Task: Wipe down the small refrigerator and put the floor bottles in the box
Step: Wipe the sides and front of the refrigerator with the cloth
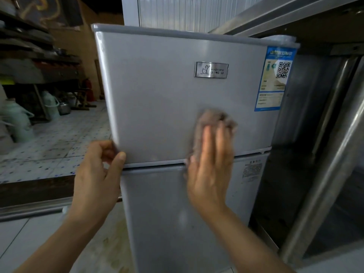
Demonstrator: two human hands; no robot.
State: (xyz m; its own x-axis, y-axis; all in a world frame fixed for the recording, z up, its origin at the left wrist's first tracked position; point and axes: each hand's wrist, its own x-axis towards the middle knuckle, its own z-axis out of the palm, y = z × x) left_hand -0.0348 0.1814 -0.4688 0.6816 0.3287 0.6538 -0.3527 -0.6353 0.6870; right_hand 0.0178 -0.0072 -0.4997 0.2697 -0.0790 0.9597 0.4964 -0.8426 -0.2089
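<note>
Two hands at the small refrigerator (157, 95), one wiping, one steadying its upper door.

The right hand (209, 164) lies flat, straight fingers (206, 138) close together, pressing a brown cloth (212, 119) against the upper door's lower part. The left hand (98, 174) curls round that door's lower left corner, thumb on the front. The refrigerator stands upright on the floor, just beside a steel cabinet (325, 134).

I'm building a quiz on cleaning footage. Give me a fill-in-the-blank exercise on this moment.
1. The right hand presses a brownish ____ flat against the upper refrigerator door.
2. The left hand grips that door's lower ____ corner.
3. The blue label bears a ____ code.

Missing words: cloth; left; QR
</note>
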